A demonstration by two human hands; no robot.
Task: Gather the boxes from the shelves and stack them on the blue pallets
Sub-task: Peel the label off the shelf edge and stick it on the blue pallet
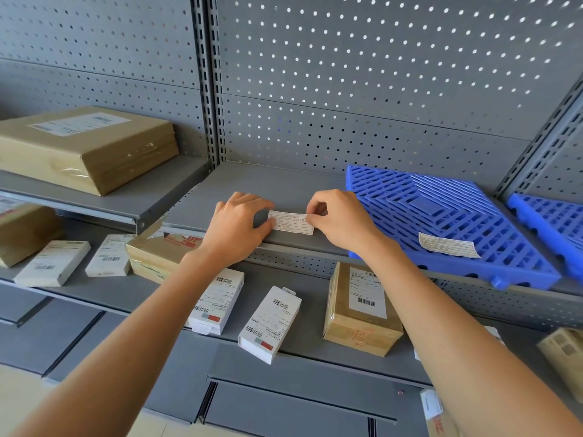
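My left hand [235, 225] and my right hand [339, 219] both pinch the ends of a small white paper label [291, 223] over the grey upper shelf [252, 184]. Just right of my right hand a blue pallet [448, 216] lies on that shelf, with another white label [448, 245] on it. A second blue pallet [552, 222] shows at the right edge. On the lower shelf lie two white boxes [271, 323] [217, 304] and a brown taped box [359, 310]. A large flat brown box [85, 146] sits on the left upper shelf.
More boxes lie on the left lower shelf: a brown taped box [157, 257], two white boxes [53, 263] [108, 257] and a brown box [22, 231] at the edge. Further boxes [564, 351] show at lower right. A perforated grey back panel [378, 89] closes the shelves.
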